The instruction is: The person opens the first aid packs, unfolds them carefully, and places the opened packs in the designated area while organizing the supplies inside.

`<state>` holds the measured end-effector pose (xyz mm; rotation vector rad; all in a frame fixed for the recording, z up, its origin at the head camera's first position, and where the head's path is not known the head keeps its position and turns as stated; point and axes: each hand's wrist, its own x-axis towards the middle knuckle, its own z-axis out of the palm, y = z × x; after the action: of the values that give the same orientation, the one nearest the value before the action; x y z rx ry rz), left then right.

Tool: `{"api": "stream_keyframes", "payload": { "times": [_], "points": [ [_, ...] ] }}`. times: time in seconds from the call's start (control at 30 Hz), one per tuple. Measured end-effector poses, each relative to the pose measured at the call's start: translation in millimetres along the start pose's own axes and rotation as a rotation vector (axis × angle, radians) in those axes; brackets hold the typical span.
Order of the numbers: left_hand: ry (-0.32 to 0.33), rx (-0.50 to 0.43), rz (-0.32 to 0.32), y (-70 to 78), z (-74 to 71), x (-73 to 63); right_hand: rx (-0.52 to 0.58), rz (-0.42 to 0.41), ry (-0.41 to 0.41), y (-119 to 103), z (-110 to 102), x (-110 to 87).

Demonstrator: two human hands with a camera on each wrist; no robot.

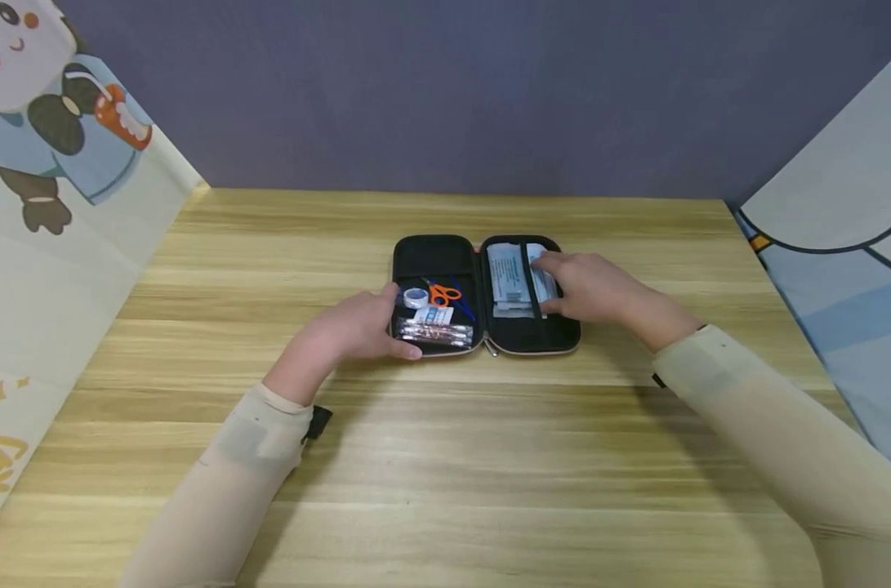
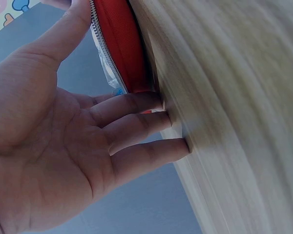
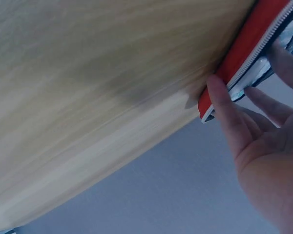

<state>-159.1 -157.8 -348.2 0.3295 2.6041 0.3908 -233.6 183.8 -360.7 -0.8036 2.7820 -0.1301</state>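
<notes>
A zip-up case [image 1: 435, 255], red outside and black inside, lies spread open on the table. Its left half holds orange-handled scissors [image 1: 445, 295], a white tape roll [image 1: 416, 298], a thin blue tool [image 1: 463, 304] and a clear pack of slim sticks [image 1: 434, 332]. Pale printed packets [image 1: 507, 273] lie under a black strap [image 1: 527, 278] in the right half. My left hand [image 1: 349, 327] rests at the case's left edge, its fairly straight fingers touching the red side and tabletop. My right hand [image 1: 599, 287] reaches over the right rim, fingertips at the packets; one finger touches the red wall.
The wooden table [image 1: 430, 457] ends at a dark blue-grey panel [image 1: 445, 98] behind the case. Cartoon-printed panels flank the left [image 1: 63, 269] and right [image 1: 842, 261] sides. A metal zip pull [image 1: 492, 347] hangs at the case's near hinge end.
</notes>
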Motion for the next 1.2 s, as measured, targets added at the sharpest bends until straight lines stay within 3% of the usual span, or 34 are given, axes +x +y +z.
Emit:
{"api": "stream_keyframes", "payload": {
  "times": [0.73,0.83,1.07,1.2],
  "points": [
    [-0.014,0.018,-0.013,-1.6,-3.0,-0.6,-0.015,-0.017,0.036,0,1,6.0],
    [-0.013,0.019,-0.008,-0.5,-3.2,-0.1,-0.017,-0.005,-0.004,-1,-6,5.6],
    [-0.011,0.008,0.001,1.1,-0.7,1.8,-0.058,0.02,-0.186,-20,-37,2.9],
    [-0.01,-0.004,-0.002,1.6,0.5,2.2,-0.11,-0.01,-0.172,-39,-52,1.8]
  ]
}}
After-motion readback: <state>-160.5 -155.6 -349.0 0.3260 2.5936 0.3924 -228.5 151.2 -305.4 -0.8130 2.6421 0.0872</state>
